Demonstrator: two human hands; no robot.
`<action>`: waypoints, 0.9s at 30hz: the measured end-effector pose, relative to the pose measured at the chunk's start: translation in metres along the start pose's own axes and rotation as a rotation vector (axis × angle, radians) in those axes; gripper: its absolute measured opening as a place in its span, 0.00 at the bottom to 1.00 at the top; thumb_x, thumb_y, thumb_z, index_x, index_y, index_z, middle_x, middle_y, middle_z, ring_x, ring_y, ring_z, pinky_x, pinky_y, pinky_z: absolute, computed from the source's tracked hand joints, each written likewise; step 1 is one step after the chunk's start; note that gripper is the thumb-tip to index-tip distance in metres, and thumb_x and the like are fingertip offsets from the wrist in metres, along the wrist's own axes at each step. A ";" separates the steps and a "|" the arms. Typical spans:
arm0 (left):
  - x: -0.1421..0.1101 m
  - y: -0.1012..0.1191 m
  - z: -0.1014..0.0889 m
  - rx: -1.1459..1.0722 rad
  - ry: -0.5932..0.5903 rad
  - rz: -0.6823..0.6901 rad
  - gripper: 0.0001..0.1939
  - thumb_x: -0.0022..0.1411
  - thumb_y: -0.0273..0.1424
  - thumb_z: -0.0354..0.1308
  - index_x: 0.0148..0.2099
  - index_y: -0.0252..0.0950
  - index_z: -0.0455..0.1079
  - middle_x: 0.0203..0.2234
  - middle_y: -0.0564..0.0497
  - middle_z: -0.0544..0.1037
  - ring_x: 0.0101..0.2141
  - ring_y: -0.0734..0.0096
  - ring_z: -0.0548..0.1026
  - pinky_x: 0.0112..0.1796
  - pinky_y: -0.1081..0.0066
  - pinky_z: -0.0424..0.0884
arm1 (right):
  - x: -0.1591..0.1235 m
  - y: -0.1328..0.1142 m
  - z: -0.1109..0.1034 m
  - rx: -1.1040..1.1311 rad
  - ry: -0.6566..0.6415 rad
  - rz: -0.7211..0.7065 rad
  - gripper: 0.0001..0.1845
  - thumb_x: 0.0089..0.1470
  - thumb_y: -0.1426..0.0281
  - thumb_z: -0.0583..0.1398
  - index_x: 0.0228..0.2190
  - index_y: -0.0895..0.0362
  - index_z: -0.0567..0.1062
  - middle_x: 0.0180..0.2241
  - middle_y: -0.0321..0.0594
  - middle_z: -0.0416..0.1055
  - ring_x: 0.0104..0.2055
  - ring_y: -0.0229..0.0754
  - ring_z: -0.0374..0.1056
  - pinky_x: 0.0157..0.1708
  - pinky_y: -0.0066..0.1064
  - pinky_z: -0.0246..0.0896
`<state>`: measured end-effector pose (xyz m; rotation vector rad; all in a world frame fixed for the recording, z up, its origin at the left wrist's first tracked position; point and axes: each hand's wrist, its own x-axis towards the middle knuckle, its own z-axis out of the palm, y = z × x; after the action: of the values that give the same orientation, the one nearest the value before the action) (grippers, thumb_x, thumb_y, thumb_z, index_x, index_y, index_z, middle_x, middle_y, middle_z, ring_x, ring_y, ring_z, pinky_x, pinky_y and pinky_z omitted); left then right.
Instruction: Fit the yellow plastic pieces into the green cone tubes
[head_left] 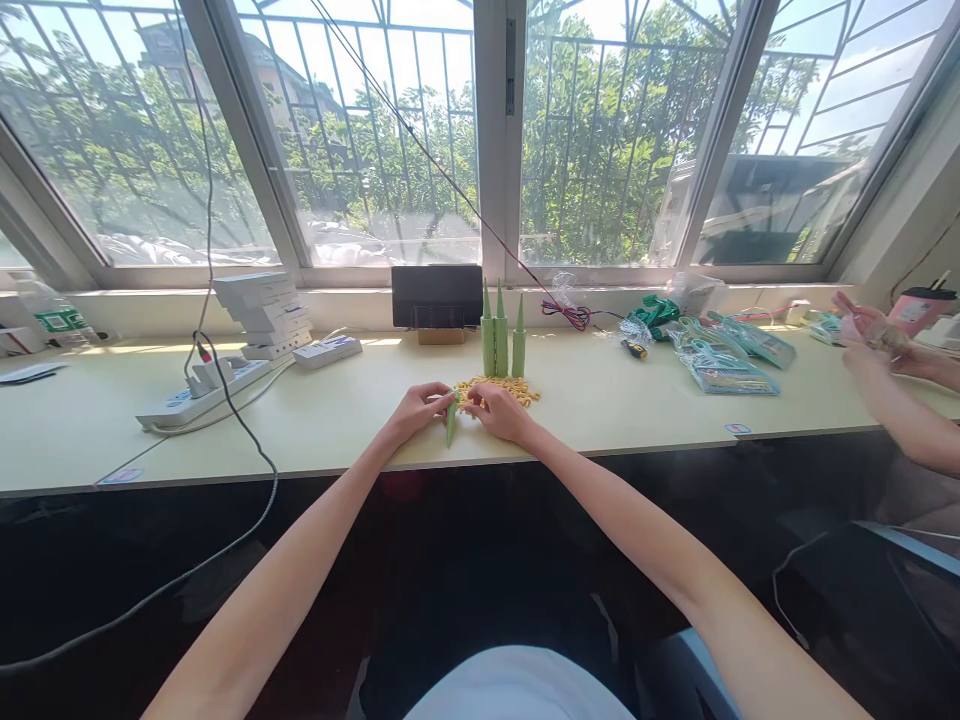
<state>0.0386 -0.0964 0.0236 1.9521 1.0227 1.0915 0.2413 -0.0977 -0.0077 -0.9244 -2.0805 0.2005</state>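
Observation:
Near the front edge of the table, my left hand (420, 411) is closed on a green pointed tube (451, 425), whose narrow tip slants down toward me. Just right of it, my right hand (501, 412) has its fingers pinched together over the front of a pile of small yellow pieces (526, 390). What these fingers hold, if anything, is too small to tell. Behind the pile stand three green pointed tubes (501, 345), upright and close together, tips up.
A dark screen on a stand (437, 297) is at the back. Left are a power strip (202, 393), stacked white boxes (262, 315) and a hanging cable (255, 440). Right lie teal-edged packets (724, 365) and a box cutter (634, 349). Another person's hands (874, 335) work at far right.

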 end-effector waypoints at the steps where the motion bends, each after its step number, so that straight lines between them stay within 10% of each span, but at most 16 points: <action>1: 0.000 0.000 0.000 0.000 0.001 0.000 0.22 0.53 0.51 0.64 0.34 0.35 0.76 0.29 0.49 0.78 0.29 0.68 0.75 0.32 0.69 0.74 | 0.000 0.000 0.000 0.001 -0.002 -0.003 0.05 0.59 0.69 0.62 0.36 0.58 0.73 0.34 0.40 0.73 0.34 0.39 0.66 0.35 0.29 0.55; 18: 0.001 -0.003 -0.001 0.006 -0.017 -0.004 0.22 0.53 0.50 0.65 0.35 0.34 0.77 0.30 0.49 0.79 0.31 0.67 0.76 0.34 0.68 0.75 | 0.001 -0.006 -0.002 -0.038 -0.061 0.033 0.17 0.66 0.67 0.53 0.26 0.58 0.70 0.26 0.38 0.68 0.31 0.38 0.62 0.33 0.28 0.50; 27: 0.001 -0.005 -0.002 -0.006 -0.017 -0.009 0.23 0.53 0.51 0.64 0.35 0.34 0.76 0.31 0.48 0.79 0.33 0.66 0.76 0.35 0.67 0.77 | -0.001 -0.006 -0.003 -0.013 -0.083 0.019 0.07 0.62 0.70 0.58 0.32 0.59 0.73 0.31 0.40 0.72 0.33 0.38 0.64 0.34 0.28 0.51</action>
<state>0.0361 -0.0927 0.0206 1.9473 1.0173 1.0701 0.2407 -0.1036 -0.0037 -0.9586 -2.1518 0.2394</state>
